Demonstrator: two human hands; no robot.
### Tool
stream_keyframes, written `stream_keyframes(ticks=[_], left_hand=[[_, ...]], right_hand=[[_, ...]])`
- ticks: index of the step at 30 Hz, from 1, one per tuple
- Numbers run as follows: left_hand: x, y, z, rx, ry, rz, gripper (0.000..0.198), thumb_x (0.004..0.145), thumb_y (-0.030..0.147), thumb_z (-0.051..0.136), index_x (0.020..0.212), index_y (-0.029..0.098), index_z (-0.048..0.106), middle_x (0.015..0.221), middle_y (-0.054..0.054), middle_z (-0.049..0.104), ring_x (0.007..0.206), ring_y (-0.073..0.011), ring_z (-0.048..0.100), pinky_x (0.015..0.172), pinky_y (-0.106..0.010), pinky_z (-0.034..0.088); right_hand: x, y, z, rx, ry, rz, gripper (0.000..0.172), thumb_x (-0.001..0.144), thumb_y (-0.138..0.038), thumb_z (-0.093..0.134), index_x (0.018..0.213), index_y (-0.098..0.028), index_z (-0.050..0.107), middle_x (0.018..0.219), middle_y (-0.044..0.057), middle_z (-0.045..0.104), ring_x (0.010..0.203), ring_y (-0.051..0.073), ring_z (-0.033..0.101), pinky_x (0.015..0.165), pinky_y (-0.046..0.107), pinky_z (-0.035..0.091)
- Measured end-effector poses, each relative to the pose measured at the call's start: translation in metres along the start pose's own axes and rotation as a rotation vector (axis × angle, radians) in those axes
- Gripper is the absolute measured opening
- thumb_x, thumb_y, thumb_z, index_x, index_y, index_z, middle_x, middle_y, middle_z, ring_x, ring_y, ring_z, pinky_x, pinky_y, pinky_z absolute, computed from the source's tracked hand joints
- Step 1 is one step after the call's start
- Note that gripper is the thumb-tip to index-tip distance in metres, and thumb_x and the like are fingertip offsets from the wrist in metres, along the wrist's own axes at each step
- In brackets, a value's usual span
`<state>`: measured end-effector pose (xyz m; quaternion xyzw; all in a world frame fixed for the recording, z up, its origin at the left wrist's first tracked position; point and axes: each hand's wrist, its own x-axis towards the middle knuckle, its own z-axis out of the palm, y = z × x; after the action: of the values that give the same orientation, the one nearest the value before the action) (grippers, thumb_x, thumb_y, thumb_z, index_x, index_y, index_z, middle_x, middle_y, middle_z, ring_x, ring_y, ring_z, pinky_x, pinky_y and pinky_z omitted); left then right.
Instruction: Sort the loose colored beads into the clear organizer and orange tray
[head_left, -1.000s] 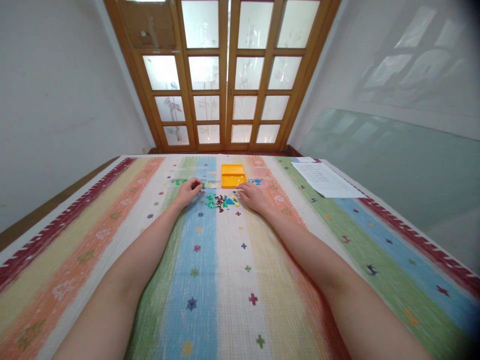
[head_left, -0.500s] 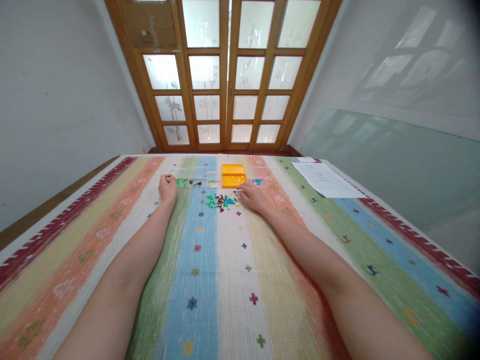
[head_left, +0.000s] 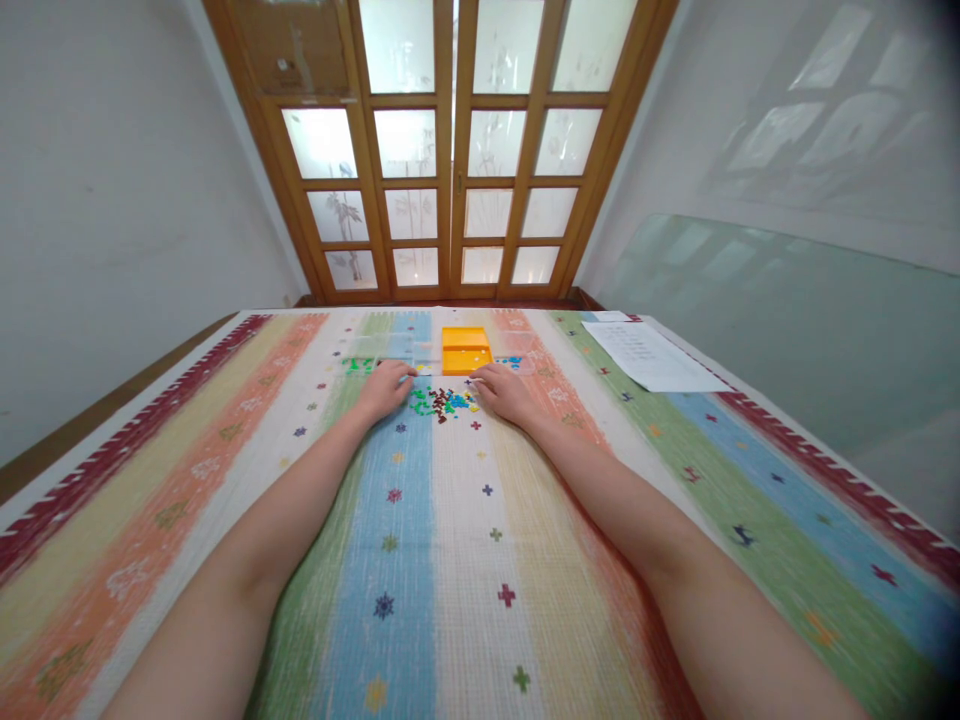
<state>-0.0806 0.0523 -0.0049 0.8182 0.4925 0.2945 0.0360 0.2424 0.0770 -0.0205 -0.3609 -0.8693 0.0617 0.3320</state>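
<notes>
My left hand (head_left: pixel 388 387) is at the left edge of a loose pile of small green, dark brown, blue and yellow pieces (head_left: pixel 444 402). Its fingers reach forward and hold nothing that I can see. On the pile's right side rests my right hand (head_left: pixel 501 390), fingers extended and slightly apart, just in front of an orange box (head_left: pixel 466 340). Small white bits lie in that box. Green pieces (head_left: pixel 358 365) sit in a clear compartment tray behind my left hand, which covers part of it. Blue pieces (head_left: pixel 513 362) are in clear compartments right of the orange box.
A striped, patterned tablecloth (head_left: pixel 465 560) covers the table. Printed paper sheets (head_left: pixel 645 357) lie at the far right. A wooden door with glass panes (head_left: pixel 457 180) stands beyond the table, and a glass sheet (head_left: pixel 787 340) leans on the right wall.
My left hand has moved right, from the left end of the clear tray to the pile's left edge. My right hand has stayed in nearly the same place.
</notes>
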Motion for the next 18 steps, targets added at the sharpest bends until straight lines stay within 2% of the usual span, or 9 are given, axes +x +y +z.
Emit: stream_keyframes(ticks=[3, 7, 12, 18], left_hand=[[0.0, 0.022, 0.006, 0.0, -0.132, 0.18, 0.031, 0.098, 0.025, 0.053, 0.122, 0.024, 0.073, 0.13, -0.01, 0.069, 0.127, -0.0265, 0.057, 0.116, -0.047, 0.039], [-0.001, 0.036, 0.009, 0.02, -0.213, 0.278, 0.036, 0.1, 0.025, 0.051, 0.131, 0.025, 0.07, 0.137, -0.009, 0.067, 0.134, -0.0261, 0.052, 0.121, -0.048, 0.036], [0.0, 0.036, 0.01, 0.006, -0.254, 0.309, 0.037, 0.103, 0.027, 0.047, 0.133, 0.024, 0.069, 0.135, -0.009, 0.069, 0.133, -0.0247, 0.054, 0.12, -0.045, 0.036], [0.001, 0.039, 0.007, -0.001, -0.259, 0.259, 0.034, 0.102, 0.024, 0.046, 0.121, 0.024, 0.074, 0.121, -0.009, 0.073, 0.119, -0.0247, 0.059, 0.112, -0.043, 0.043]], right_hand=[[0.0, -0.001, 0.0, 0.007, 0.007, 0.002, 0.024, 0.104, -0.025, 0.054, 0.116, -0.022, 0.074, 0.115, 0.01, 0.073, 0.11, 0.025, 0.065, 0.098, 0.041, 0.051], [-0.001, -0.004, -0.001, 0.025, 0.009, 0.002, 0.025, 0.104, -0.026, 0.054, 0.118, -0.023, 0.074, 0.115, 0.01, 0.073, 0.11, 0.025, 0.065, 0.099, 0.042, 0.051], [-0.001, -0.004, -0.001, 0.011, 0.0, 0.002, 0.024, 0.104, -0.027, 0.054, 0.116, -0.022, 0.075, 0.115, 0.01, 0.073, 0.111, 0.024, 0.064, 0.099, 0.04, 0.051], [0.0, -0.003, 0.0, 0.014, 0.001, 0.011, 0.023, 0.103, -0.026, 0.056, 0.114, -0.023, 0.075, 0.114, 0.01, 0.073, 0.11, 0.024, 0.065, 0.099, 0.04, 0.051]])
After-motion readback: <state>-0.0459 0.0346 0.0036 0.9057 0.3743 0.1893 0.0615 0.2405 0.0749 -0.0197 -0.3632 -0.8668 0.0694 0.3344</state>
